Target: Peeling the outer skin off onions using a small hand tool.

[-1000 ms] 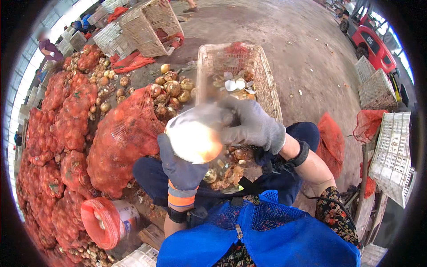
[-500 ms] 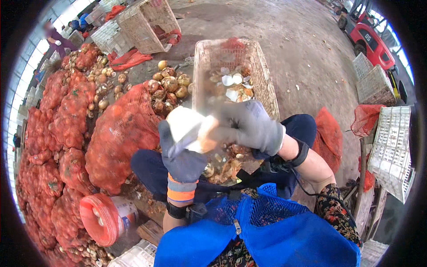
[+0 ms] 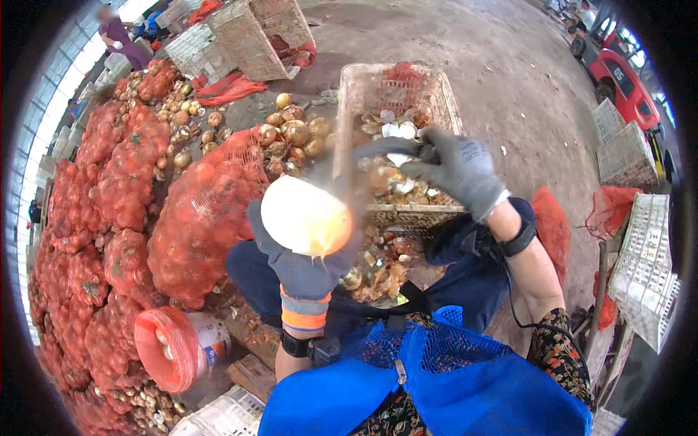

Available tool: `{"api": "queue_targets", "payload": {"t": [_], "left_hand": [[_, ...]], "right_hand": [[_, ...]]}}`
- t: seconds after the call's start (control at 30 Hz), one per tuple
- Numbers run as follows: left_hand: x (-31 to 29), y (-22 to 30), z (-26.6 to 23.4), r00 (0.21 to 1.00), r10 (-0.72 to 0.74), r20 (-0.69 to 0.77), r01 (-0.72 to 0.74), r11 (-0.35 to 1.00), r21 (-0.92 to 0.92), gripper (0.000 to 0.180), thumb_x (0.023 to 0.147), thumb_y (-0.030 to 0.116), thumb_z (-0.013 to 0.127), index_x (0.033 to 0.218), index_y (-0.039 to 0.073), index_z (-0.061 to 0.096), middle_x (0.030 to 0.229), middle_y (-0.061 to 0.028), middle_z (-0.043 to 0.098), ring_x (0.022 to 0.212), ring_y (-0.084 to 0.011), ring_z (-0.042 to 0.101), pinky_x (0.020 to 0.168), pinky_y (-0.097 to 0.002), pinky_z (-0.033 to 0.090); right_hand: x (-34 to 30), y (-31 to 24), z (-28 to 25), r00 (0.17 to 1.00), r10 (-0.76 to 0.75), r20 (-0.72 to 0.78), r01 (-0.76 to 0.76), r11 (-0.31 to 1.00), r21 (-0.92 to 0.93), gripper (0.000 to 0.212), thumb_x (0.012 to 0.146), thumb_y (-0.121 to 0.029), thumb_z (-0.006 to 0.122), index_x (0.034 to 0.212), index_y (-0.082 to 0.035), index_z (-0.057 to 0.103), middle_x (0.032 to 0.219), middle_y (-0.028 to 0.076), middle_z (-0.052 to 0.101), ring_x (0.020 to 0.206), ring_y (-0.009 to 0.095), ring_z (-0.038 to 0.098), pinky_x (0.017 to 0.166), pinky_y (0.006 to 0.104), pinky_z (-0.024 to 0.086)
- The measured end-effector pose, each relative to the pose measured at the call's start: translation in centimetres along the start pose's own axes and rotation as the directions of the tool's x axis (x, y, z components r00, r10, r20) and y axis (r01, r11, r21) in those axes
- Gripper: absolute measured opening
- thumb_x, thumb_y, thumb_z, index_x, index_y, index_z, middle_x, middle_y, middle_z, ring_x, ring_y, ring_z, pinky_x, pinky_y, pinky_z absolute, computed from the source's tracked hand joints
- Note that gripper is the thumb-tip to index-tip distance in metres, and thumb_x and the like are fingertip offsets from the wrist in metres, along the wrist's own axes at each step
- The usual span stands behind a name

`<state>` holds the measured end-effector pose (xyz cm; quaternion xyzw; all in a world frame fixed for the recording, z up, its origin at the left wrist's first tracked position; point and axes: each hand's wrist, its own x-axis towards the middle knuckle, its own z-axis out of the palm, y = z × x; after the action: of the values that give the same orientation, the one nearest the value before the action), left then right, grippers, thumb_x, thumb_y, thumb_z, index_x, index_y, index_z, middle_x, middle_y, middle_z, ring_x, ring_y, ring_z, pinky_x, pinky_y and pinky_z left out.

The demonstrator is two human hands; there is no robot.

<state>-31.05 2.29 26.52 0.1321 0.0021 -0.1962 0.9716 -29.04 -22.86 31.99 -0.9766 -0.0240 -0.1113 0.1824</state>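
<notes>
A peeled white onion (image 3: 302, 216), with a small tuft at its near end, rests in my gloved left hand (image 3: 294, 269). The fingers are wrapped round it from below. My gloved right hand (image 3: 465, 174) is off to the right of the onion, over the near part of a plastic crate (image 3: 454, 109). It is closed on a dark, blurred knife (image 3: 389, 147) pointing left; its blade edge is smeared by motion. Peels, skins and white onion pieces (image 3: 400, 132) lie inside the crate. More onion scraps (image 3: 378, 280) lie between my legs.
Loose unpeeled onions (image 3: 296, 132) spill from a red mesh sack (image 3: 207, 218) on my left, beside a heap of full sacks (image 3: 94, 269). A mesh-lined bucket (image 3: 167, 349) lies tipped nearby. Crates (image 3: 643, 265) stand at right, a red forklift (image 3: 622, 80) behind. A person (image 3: 123, 40) is far left.
My right hand has moved right, away from the onion, with the knife. The onion shows more plainly in my left hand, turned with its tuft toward me. The view has shifted slightly.
</notes>
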Motion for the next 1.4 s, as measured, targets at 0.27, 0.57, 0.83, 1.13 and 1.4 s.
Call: {"api": "queue_targets", "payload": {"t": [0.27, 0.57, 0.83, 1.13, 1.4], "left_hand": [[-0.6, -2.0, 1.2, 0.995, 0.081, 0.064, -0.081, 0.997, 0.001, 0.065, 0.085, 0.055, 0.050, 0.130, 0.009, 0.043, 0.128, -0.0123, 0.049, 0.113, -0.0287, 0.051, 0.094, -0.0443, 0.045], [-1.1, -2.2, 0.3, 0.970, 0.239, -0.055, -0.207, 0.917, 0.341, 0.069, 0.085, 0.063, 0.045, 0.128, 0.008, 0.046, 0.122, -0.0124, 0.055, 0.106, -0.0301, 0.056, 0.086, -0.0433, 0.050], [-1.7, -2.0, -0.2, 0.943, -0.139, 0.303, 0.184, 0.975, -0.126, 0.076, 0.081, 0.069, 0.040, 0.131, 0.012, 0.042, 0.125, -0.0106, 0.052, 0.111, -0.0289, 0.052, 0.096, -0.0463, 0.041], [-1.4, -1.8, 0.8, 0.999, 0.050, 0.017, -0.049, 0.998, -0.037, 0.058, 0.092, 0.055, 0.034, 0.120, 0.006, 0.050, 0.116, -0.0085, 0.057, 0.107, -0.0224, 0.054, 0.095, -0.0383, 0.043], [-0.7, -1.3, 2.2, 0.982, 0.186, 0.016, -0.181, 0.924, 0.337, 0.063, 0.089, 0.059, 0.038, 0.116, 0.003, 0.051, 0.110, -0.0099, 0.058, 0.093, -0.0263, 0.060, 0.082, -0.0399, 0.050]], "right_hand": [[-1.2, -6.1, -0.6, 0.944, -0.255, 0.209, 0.097, 0.820, 0.565, 0.074, 0.067, -0.058, 0.070, 0.113, -0.002, 0.055, 0.081, 0.018, 0.066, 0.080, 0.034, 0.065, 0.072, 0.0395, 0.050], [-1.9, -7.0, -1.0, 0.921, -0.234, 0.311, 0.042, 0.853, 0.520, 0.074, 0.067, -0.057, 0.070, 0.112, 0.000, 0.055, 0.083, 0.019, 0.067, 0.079, 0.033, 0.066, 0.072, 0.0396, 0.050], [-2.9, -6.3, -0.1, 0.929, -0.339, 0.152, 0.202, 0.804, 0.559, 0.060, 0.065, -0.057, 0.070, 0.092, -0.004, 0.063, 0.072, 0.016, 0.064, 0.073, 0.033, 0.065, 0.066, 0.0412, 0.049], [-3.5, -7.0, 1.3, 0.981, -0.154, 0.122, 0.092, 0.910, 0.404, 0.057, 0.064, -0.058, 0.070, 0.086, -0.007, 0.061, 0.076, 0.015, 0.064, 0.074, 0.033, 0.064, 0.067, 0.0435, 0.048], [-2.9, -7.5, 0.5, 0.943, -0.331, 0.032, 0.292, 0.870, 0.398, 0.045, 0.072, -0.052, 0.067, 0.082, -0.009, 0.060, 0.073, 0.013, 0.063, 0.069, 0.032, 0.063, 0.061, 0.0421, 0.047]]}}
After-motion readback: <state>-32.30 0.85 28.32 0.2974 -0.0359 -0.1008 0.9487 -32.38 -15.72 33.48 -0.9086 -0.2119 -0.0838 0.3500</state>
